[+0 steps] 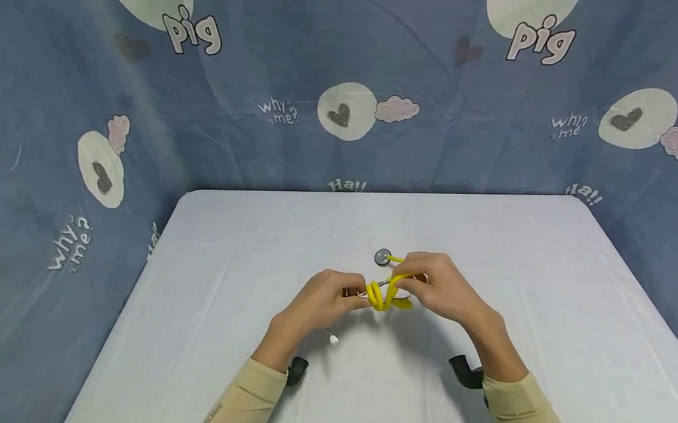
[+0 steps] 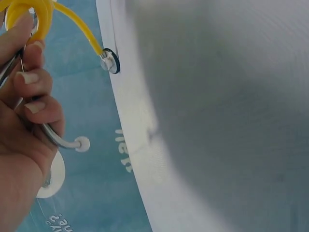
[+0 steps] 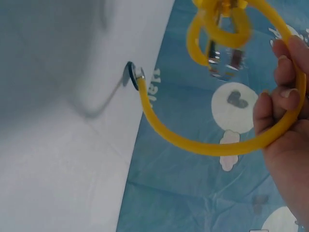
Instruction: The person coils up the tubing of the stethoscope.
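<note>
A stethoscope with yellow tubing [image 1: 384,298] is held up over the white table between both hands. My left hand [image 1: 320,301] grips its metal ear tubes [image 2: 59,139], fingers curled round them. A white ear tip [image 1: 334,340] sticks out below that hand. Loops of the tubing are wound round the metal tubes just beyond the left fingertips. My right hand [image 1: 444,287] pinches the free length of tubing, which bends in a wide curve [image 3: 207,149] in the right wrist view. At its end hangs the round chest piece [image 1: 382,257], beyond the hands.
A white-covered table [image 1: 553,297] lies under the hands. Blue cloth [image 1: 458,130] with printed words and shapes rises behind it and on both sides. Black curved parts [image 1: 466,372] show beside both wrists.
</note>
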{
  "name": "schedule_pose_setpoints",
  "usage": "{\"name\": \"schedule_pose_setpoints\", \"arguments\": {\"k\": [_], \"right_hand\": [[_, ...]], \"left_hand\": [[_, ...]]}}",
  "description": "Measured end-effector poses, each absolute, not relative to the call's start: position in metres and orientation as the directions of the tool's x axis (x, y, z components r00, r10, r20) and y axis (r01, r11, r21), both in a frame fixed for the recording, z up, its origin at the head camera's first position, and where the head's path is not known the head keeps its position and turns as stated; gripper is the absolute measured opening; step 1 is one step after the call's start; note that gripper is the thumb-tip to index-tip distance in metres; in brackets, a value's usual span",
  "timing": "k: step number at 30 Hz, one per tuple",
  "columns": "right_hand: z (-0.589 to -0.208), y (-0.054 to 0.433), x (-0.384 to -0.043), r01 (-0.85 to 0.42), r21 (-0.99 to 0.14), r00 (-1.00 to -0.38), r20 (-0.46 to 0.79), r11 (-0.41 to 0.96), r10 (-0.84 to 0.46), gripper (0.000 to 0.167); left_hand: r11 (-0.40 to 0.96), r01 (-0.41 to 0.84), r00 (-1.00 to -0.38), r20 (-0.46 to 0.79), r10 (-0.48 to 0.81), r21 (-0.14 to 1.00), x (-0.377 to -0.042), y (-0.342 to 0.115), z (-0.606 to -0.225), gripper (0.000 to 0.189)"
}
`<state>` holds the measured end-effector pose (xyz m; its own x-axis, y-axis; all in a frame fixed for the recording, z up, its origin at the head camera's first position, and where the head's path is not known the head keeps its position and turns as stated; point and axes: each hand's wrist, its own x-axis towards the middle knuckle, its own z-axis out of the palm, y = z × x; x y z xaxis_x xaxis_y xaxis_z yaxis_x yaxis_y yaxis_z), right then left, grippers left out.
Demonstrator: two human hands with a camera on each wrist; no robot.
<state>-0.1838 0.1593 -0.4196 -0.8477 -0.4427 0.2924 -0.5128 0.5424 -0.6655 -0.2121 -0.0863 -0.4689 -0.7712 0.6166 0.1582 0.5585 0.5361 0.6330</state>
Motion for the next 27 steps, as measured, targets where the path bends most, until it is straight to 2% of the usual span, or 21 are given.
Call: {"name": "schedule_pose_setpoints", "arguments": {"k": [6, 11, 27], "right_hand": [[-0.423, 0.156, -0.186, -0.525, -0.661, -0.848, 0.356, 0.536, -0.393, 0.011], [-0.426, 0.154, -0.189, -0.499, -0.697, -0.864, 0.353, 0.515, -0.36, 0.014], [-0.436, 0.156, -0.198, -0.443, -0.733, -0.889, 0.282, 0.517, -0.361, 0.012]], "left_hand": [[0.46, 0.543, -0.737, 0.135, 0.663, 0.703, -0.21, -0.087, -0.468, 0.009], [0.401, 0.52, -0.709, 0.119, 0.696, 0.754, -0.208, -0.087, -0.469, 0.01], [0.343, 0.552, -0.66, 0.146, 0.737, 0.76, -0.204, -0.084, -0.463, 0.016]]}}
